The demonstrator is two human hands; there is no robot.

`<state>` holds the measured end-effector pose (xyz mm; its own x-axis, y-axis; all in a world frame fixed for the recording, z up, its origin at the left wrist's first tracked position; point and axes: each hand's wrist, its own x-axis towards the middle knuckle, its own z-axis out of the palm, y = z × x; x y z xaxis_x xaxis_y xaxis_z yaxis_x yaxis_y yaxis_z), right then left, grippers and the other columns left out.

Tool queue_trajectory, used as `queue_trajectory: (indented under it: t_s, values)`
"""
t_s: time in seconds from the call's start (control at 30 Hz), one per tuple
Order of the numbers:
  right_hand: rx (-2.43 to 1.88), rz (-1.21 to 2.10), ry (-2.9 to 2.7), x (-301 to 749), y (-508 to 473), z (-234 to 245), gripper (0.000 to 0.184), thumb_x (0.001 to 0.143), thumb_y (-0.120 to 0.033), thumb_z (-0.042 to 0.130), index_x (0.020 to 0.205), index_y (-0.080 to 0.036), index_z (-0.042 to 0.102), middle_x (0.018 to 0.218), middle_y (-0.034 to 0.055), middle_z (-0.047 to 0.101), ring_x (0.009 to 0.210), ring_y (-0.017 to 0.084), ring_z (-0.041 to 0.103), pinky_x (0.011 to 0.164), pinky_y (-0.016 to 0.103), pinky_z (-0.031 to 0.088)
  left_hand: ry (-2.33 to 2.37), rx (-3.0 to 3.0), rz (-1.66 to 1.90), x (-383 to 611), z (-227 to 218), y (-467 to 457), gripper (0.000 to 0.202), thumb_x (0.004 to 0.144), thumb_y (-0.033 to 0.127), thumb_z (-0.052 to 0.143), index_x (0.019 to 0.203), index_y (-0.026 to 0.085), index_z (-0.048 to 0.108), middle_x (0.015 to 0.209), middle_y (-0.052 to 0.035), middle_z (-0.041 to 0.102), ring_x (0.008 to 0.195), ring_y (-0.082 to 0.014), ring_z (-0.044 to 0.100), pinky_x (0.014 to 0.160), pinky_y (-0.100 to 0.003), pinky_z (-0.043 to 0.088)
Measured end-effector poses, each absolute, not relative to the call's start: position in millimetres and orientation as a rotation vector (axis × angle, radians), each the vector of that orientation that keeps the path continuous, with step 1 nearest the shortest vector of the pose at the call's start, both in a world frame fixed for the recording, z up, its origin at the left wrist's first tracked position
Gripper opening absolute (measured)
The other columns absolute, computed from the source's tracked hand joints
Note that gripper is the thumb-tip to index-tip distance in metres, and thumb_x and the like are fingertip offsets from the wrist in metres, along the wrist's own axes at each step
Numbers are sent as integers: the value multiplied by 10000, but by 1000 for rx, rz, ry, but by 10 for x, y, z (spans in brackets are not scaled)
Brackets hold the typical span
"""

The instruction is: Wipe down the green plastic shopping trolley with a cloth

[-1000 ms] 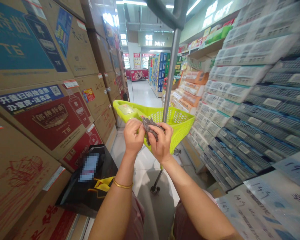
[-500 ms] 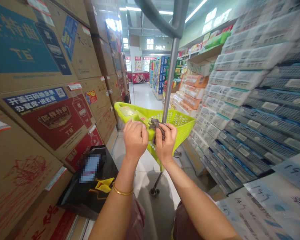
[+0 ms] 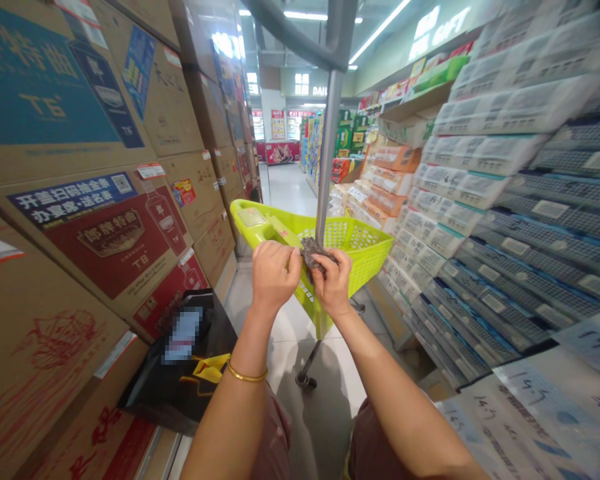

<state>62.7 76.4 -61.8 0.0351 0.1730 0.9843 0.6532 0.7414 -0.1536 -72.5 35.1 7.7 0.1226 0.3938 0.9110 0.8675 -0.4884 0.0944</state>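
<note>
A lime-green plastic shopping cart (image 3: pixel 365 267) with a perforated basket stands in front of me, its grey metal pole (image 3: pixel 329 143) rising beside the basket. My left hand (image 3: pixel 276 275) is closed in a fist at the cart's green handle bar (image 3: pixel 253 223), wrapped over its near end. Pinched in the fingers of my right hand (image 3: pixel 334 280) is a crumpled grey-brown cloth (image 3: pixel 316 255), which lies against the near rim close to the pole. Part of that rim is hidden behind both hands. A caster wheel (image 3: pixel 306 381) shows on the floor below.
Stacked cardboard cartons (image 3: pixel 115 247) wall the left side. A black bag (image 3: pixel 175 393) with a yellow piece on it sits low by my left forearm. Packs of tissue (image 3: pixel 490 157) and blue-grey packages (image 3: pixel 520 250) rise on the right. A tiled aisle (image 3: pixel 290 183) runs ahead.
The pole has shifted left in view and the cloth looks more spread out over the rim. Both hands stay close together at the same part of the cart.
</note>
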Motion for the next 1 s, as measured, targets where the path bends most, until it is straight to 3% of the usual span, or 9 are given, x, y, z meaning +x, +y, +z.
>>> queue_trajectory:
  t_s: [0.3,0.53,0.77,0.87,0.93,1.0]
  values:
    - [-753,-468,-1481,528,766,-743,187,880,-260,471,1033,-248,577,1076,64,488,1016,185,500,891,410,457,-1209,-2031,-1450,-1024,81,397,298,887,282,464,635,206,603,620,-21,606,679,-171,553,710,-330,395]
    - [-607,-567,-1480,211,662,-336,217,877,-251,509,1083,-267,577,1072,58,514,1030,182,501,914,369,426,-1160,-1966,-1469,-1065,62,374,290,867,260,468,599,208,568,591,-16,562,638,-164,516,668,-316,395]
    - [-631,-544,-1502,220,644,-527,199,886,-257,488,1076,-240,549,1039,58,507,1002,179,496,892,358,424,-1193,-2010,-1538,-1100,64,351,376,919,320,434,584,201,555,581,-9,537,637,-154,507,695,-316,394]
    - [-638,-527,-1497,251,584,-572,181,880,-242,501,1058,-225,529,1047,63,489,1020,180,476,901,354,423,-1146,-2061,-1552,-1101,39,334,396,925,436,436,703,193,655,640,-18,584,701,-162,530,764,-331,395]
    - [-660,-465,-1492,250,528,-543,190,874,-222,509,1064,-226,516,1062,63,482,1034,178,468,916,358,418,-1134,-2090,-1503,-1096,22,315,486,885,591,421,894,198,707,729,-33,614,769,-178,536,826,-354,382]
    - [-655,-327,-1496,231,468,-489,213,882,-228,492,1095,-235,496,1090,63,480,1051,177,468,932,370,413,-1154,-2129,-1422,-1090,14,292,654,822,723,368,1117,221,664,843,-49,627,854,-199,528,877,-379,355]
